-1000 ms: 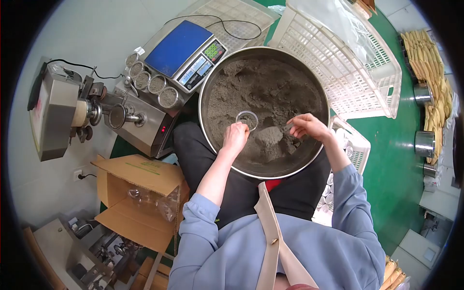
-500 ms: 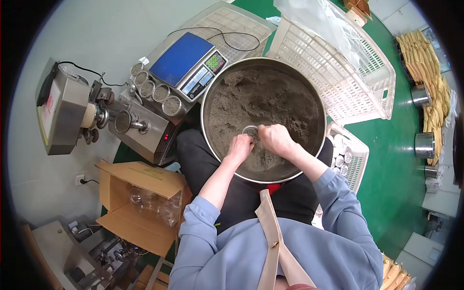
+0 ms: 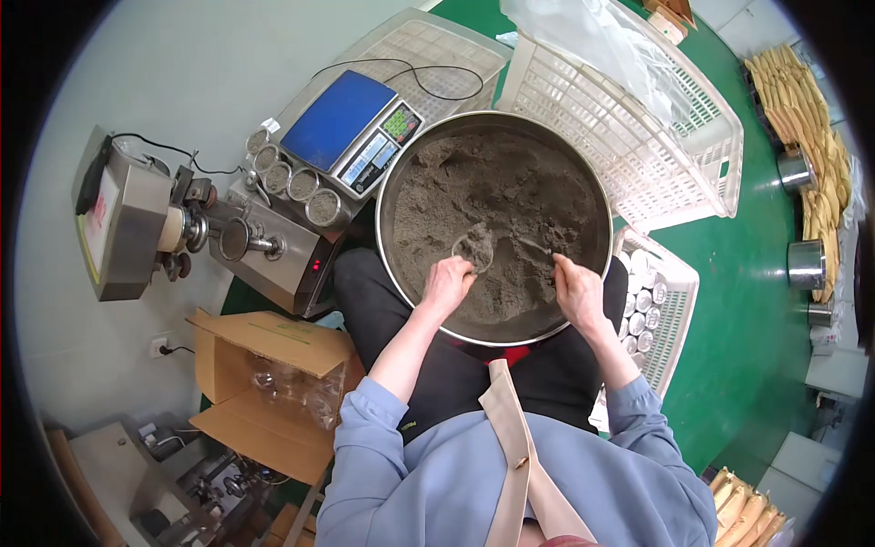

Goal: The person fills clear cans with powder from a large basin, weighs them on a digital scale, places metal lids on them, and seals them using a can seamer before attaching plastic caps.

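Observation:
A large round metal tub [image 3: 386,251] sits between the person's knees, holding grey-brown powder [image 3: 519,178] with a lumpy surface. My left hand [image 3: 447,284] is closed on the near rim of a clear round jar [image 3: 490,250], which rests at the powder with some powder inside. To the right, my right hand [image 3: 580,290] pinches the end of a thin spoon [image 3: 538,246]. The spoon's far end lies in the powder and is hard to make out. Jar and spoon are apart.
A blue-topped scale [image 3: 337,118] stands left of the tub beside several powder-filled jars [image 3: 323,208]. A metal machine [image 3: 273,273] is below them. White crates [image 3: 629,137] stand right, one holding lidded cans [image 3: 645,319]. An open cardboard box [image 3: 264,342] holds clear jars.
My right hand has moved right, away from the jar, and the spoon now shows in the powder. My left hand stays on the jar, whose opening shows more fully.

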`<action>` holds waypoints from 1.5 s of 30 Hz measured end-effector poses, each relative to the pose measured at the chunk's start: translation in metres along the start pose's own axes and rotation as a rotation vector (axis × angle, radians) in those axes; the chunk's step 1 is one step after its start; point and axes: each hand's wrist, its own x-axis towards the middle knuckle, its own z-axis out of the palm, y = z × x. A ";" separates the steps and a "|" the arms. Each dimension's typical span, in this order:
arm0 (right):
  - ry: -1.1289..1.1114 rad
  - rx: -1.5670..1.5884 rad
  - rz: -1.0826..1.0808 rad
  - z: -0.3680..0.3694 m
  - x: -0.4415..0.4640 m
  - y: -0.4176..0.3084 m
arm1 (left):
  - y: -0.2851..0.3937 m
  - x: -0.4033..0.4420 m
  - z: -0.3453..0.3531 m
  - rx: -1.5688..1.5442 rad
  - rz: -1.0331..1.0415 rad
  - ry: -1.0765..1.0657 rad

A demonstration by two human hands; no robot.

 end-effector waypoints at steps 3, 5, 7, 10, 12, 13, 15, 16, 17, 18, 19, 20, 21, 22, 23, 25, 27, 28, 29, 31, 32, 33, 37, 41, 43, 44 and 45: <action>-0.080 -0.003 0.089 0.025 -0.038 0.011 | 0.003 -0.024 -0.013 0.001 0.101 -0.268; -0.145 0.034 0.153 0.038 -0.058 0.012 | 0.004 -0.040 -0.014 -0.024 0.040 -0.411; -0.214 0.014 0.235 0.050 -0.073 0.013 | 0.006 -0.043 -0.015 -0.010 0.059 -0.353; -0.194 -0.025 0.237 0.057 -0.076 0.013 | 0.015 -0.038 -0.021 -0.010 0.051 -0.347; -0.191 -0.018 0.227 0.060 -0.076 0.014 | 0.021 -0.037 -0.023 -0.104 -0.029 -0.376; -0.188 -0.017 0.219 0.062 -0.074 0.017 | 0.025 -0.036 -0.023 -0.151 -0.069 -0.387; -0.186 -0.030 0.214 0.065 -0.076 0.018 | 0.017 -0.046 -0.016 -0.040 0.145 -0.397; -0.170 -0.026 0.209 0.063 -0.075 0.017 | 0.019 -0.050 -0.017 -0.034 0.171 -0.413; -0.157 -0.023 0.200 0.061 -0.075 0.016 | 0.021 -0.051 -0.017 -0.029 0.195 -0.426; -0.145 -0.023 0.200 0.060 -0.074 0.017 | 0.021 -0.050 -0.018 -0.078 0.152 -0.400; -0.134 -0.022 0.200 0.060 -0.074 0.016 | 0.023 -0.049 -0.019 -0.038 0.176 -0.384; -0.124 -0.021 0.200 0.060 -0.075 0.015 | 0.026 -0.049 -0.020 0.001 0.198 -0.368; -0.121 -0.016 0.201 0.061 -0.077 0.015 | 0.028 -0.049 -0.022 0.039 0.220 -0.349; -0.119 -0.014 0.195 0.061 -0.077 0.015 | 0.030 -0.049 -0.023 0.000 0.212 -0.336; -0.117 -0.011 0.190 0.061 -0.076 0.016 | 0.032 -0.049 -0.023 0.009 0.200 -0.317; -0.163 -0.010 0.213 0.061 -0.076 0.017 | 0.037 -0.052 -0.025 0.031 0.178 -0.288; -0.172 -0.019 0.216 0.062 -0.075 0.017 | 0.035 -0.053 -0.025 0.013 0.205 -0.270; -0.158 -0.027 0.207 0.062 -0.074 0.017 | 0.039 -0.052 -0.028 0.004 0.199 -0.246; -0.144 -0.034 0.200 0.063 -0.074 0.017 | 0.042 -0.051 -0.031 -0.005 0.192 -0.224; -0.130 -0.025 0.200 0.064 -0.074 0.016 | 0.041 -0.047 -0.039 0.024 0.186 -0.226; -0.126 -0.022 0.198 0.064 -0.074 0.017 | 0.041 -0.046 -0.041 0.037 0.182 -0.225; -0.125 -0.024 0.198 0.063 -0.074 0.017 | 0.042 -0.047 -0.043 0.041 0.181 -0.235; -0.121 -0.034 0.205 0.064 -0.073 0.015 | 0.044 -0.063 -0.048 0.038 0.261 -0.415; -0.137 -0.053 0.206 0.063 -0.074 0.016 | 0.057 -0.050 -0.057 0.021 0.216 -0.285; -0.114 -0.046 0.200 0.062 -0.073 0.015 | 0.055 -0.038 -0.063 0.040 0.233 -0.191; -0.102 -0.042 0.197 0.062 -0.072 0.015 | 0.062 -0.031 -0.069 0.031 0.216 -0.167; -0.106 -0.047 0.199 0.063 -0.073 0.016 | 0.067 -0.027 -0.074 0.022 0.199 -0.141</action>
